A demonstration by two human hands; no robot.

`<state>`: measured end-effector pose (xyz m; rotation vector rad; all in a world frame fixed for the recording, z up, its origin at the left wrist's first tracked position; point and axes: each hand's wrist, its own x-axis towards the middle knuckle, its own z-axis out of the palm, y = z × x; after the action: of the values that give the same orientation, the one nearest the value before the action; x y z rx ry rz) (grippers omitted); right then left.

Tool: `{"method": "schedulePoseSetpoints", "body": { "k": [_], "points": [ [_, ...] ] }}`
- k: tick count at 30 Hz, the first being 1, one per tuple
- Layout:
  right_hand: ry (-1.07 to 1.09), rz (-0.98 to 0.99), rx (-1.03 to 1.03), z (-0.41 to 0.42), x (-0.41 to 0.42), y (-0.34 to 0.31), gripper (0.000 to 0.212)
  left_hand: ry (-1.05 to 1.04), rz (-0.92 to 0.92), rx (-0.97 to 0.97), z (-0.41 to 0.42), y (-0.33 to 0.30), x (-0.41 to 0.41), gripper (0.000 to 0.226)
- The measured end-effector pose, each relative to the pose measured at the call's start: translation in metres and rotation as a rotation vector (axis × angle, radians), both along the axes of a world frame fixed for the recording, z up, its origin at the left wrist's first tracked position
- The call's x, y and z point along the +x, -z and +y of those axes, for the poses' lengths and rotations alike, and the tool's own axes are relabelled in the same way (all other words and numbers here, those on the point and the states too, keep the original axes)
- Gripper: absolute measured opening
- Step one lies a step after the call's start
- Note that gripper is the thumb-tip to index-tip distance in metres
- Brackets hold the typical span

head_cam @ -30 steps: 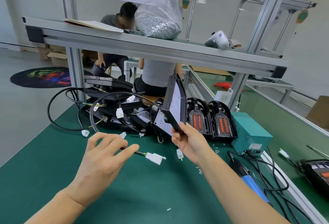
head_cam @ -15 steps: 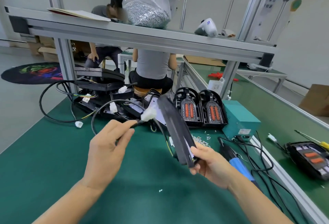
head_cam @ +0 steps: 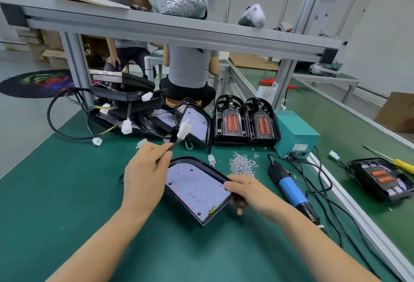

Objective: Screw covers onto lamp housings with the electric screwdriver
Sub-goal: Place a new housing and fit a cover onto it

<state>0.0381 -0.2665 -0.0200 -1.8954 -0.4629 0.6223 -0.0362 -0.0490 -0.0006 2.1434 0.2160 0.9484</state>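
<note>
A black lamp housing (head_cam: pixel 197 188) lies face up on the green mat, its white LED board showing. My right hand (head_cam: pixel 244 192) grips its right edge. My left hand (head_cam: pixel 145 169) pinches the housing's black cable, whose white connector (head_cam: pixel 184 129) sticks up above the fingers. The electric screwdriver (head_cam: pixel 291 188), blue-handled, lies on the mat right of the housing, untouched. A loose heap of small screws (head_cam: pixel 243 165) sits just beyond the housing. Two covers with orange lenses (head_cam: pixel 245 122) stand side by side behind the screws.
A pile of more black housings with cables (head_cam: pixel 125 111) fills the back left. A teal power box (head_cam: pixel 295 134) stands at the right, its cords trailing over the mat. Another lamp (head_cam: pixel 380 178) and a yellow screwdriver (head_cam: pixel 401 165) lie far right. An aluminium shelf (head_cam: pixel 156 28) spans overhead.
My right hand has swung the housing down from a tilted, edge-on hold to flat on the mat, board up. My left hand stays pinched on the cable and followed it toward the housing.
</note>
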Motion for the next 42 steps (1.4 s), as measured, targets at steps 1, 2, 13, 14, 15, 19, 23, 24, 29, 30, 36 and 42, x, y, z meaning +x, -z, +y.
{"method": "schedulePoseSetpoints", "body": {
  "k": [1,2,13,14,15,19,23,24,29,30,36,42],
  "points": [
    [0.001,-0.009,-0.001,0.003,-0.003,0.001,0.024,-0.009,0.025,-0.019,0.0,0.003,0.003,0.022],
    [-0.001,-0.019,-0.005,0.006,-0.005,0.003,0.026,-0.014,0.054,-0.018,0.001,0.006,0.006,0.022],
    [0.059,-0.204,-0.104,0.022,-0.017,0.015,0.029,-0.042,0.569,0.139,0.018,0.048,0.022,0.028],
    [0.053,-0.242,-0.117,0.022,-0.017,0.014,0.03,-0.028,0.567,0.127,0.018,0.049,0.022,0.029],
    [0.047,-0.279,-0.122,0.02,-0.017,0.013,0.031,-0.01,0.562,0.108,0.018,0.049,0.021,0.029],
    [0.064,-0.436,-0.145,0.009,-0.014,0.017,0.026,0.06,0.554,0.116,0.021,0.056,0.021,0.033],
    [0.088,-0.373,0.004,0.006,-0.01,0.011,0.033,0.033,0.54,0.131,0.018,0.056,0.027,0.031],
    [0.118,-0.293,0.063,0.006,-0.009,0.009,0.032,0.008,0.532,0.079,0.02,0.055,0.029,0.027],
    [0.081,0.011,0.274,-0.003,-0.012,0.021,0.031,-0.04,0.623,0.108,0.037,0.056,0.039,0.017],
    [0.038,-0.009,0.227,-0.004,-0.016,0.024,0.034,-0.042,0.63,0.13,0.039,0.055,0.041,0.023],
    [-0.343,-0.848,-0.113,0.006,-0.034,0.04,0.022,-0.069,0.563,-0.023,0.058,0.047,0.047,0.028],
    [-0.409,-1.069,-0.149,0.023,-0.034,0.047,0.017,-0.09,0.588,-0.01,0.058,0.049,0.055,0.025]
  ]
}}
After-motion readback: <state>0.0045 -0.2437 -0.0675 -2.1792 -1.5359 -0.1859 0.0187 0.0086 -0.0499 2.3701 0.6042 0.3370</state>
